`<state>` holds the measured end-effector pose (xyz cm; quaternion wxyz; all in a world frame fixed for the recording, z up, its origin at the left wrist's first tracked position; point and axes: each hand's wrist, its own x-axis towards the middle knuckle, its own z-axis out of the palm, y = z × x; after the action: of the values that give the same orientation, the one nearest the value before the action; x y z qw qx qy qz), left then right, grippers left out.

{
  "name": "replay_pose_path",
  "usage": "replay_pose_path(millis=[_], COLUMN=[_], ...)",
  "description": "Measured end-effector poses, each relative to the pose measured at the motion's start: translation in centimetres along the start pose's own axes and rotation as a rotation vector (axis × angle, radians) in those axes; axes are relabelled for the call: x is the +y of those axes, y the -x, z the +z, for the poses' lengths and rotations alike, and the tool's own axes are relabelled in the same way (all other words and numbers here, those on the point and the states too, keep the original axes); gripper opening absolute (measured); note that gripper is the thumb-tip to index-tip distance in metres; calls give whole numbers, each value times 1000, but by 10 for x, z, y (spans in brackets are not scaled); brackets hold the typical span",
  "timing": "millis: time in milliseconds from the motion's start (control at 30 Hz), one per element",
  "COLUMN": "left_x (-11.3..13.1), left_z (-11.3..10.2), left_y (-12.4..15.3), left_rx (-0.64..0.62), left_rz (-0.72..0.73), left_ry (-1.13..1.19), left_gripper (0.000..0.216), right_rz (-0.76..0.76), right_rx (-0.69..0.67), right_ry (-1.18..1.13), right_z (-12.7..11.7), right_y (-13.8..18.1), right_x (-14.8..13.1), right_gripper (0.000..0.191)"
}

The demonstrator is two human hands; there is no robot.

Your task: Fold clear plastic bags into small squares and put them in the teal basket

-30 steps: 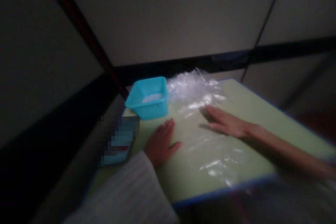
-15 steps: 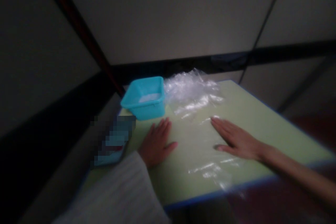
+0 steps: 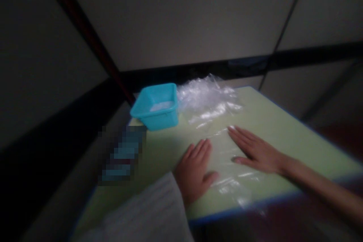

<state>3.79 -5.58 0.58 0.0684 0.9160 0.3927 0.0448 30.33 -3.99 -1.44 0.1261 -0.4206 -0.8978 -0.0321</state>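
Note:
A clear plastic sheet or bag (image 3: 227, 147) lies spread over the pale green table (image 3: 278, 121), its near end hanging over the blue front edge. My left hand (image 3: 195, 168), in a light knitted sleeve, rests palm down near the sheet's left side, fingers stretched and thumb apart. Flat on the sheet's right part lies my right hand (image 3: 253, 151), fingers extended and thumb spread. Neither hand holds anything. Beyond both hands sits a crumpled heap of clear plastic (image 3: 208, 96).
A turquoise plastic basket (image 3: 159, 119) with something whitish (image 3: 161, 106) inside stands at the back left, beside the crumpled plastic. A blurred-out flat object (image 3: 123, 155) lies along the left edge. Pale panelled walls (image 3: 184, 19) rise behind the table.
My left hand has slid to the right and toward me, nearer my right hand. My right hand, the basket and the crumpled plastic have stayed in place.

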Motion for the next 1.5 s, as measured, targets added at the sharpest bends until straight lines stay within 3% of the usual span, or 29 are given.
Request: replay_pose_path(millis=[167,300,400,533,633,833,967,1100,1200,1300,1500], left_x=[-23,-26,-25,-23,-23,-27,-2,47,66,56,-6], left_z=[-3,-2,-2,-2,-1,-2,-8,1,13,15,2], left_y=[23,27,25,24,24,25,25,22,19,23,56], left_rx=[-11,-3,-14,-9,1,25,111,94,73,54,-13], left_rz=[-105,-130,-133,-127,-122,-114,-52,169,199,174,47], left_ry=[-28,-37,-47,-73,-86,-90,-60,48,100,101,-8], left_gripper=[65,66,66,66,65,66,70,81,81,78,75], right_rz=[-1,19,36,-44,-61,-75,-87,-92,-101,-99,-70], right_rx=[-27,-38,-6,-34,-98,-127,-106,-87,-64,-82,-111], right_ry=[-24,-124,-207,-187,-136,-51,-56,-80,-96,-83,-71], right_z=[0,-11,-27,-42,-40,-32,-31,-26,-25,-28,-31], right_y=[0,0,4,15,27,38,37,38,39,39,37], right_x=[3,2,-17,-53,-64,-57,-57,-56,-55,-56,-59], right_gripper=[84,77,74,84,88,93,94,93,91,91,91])
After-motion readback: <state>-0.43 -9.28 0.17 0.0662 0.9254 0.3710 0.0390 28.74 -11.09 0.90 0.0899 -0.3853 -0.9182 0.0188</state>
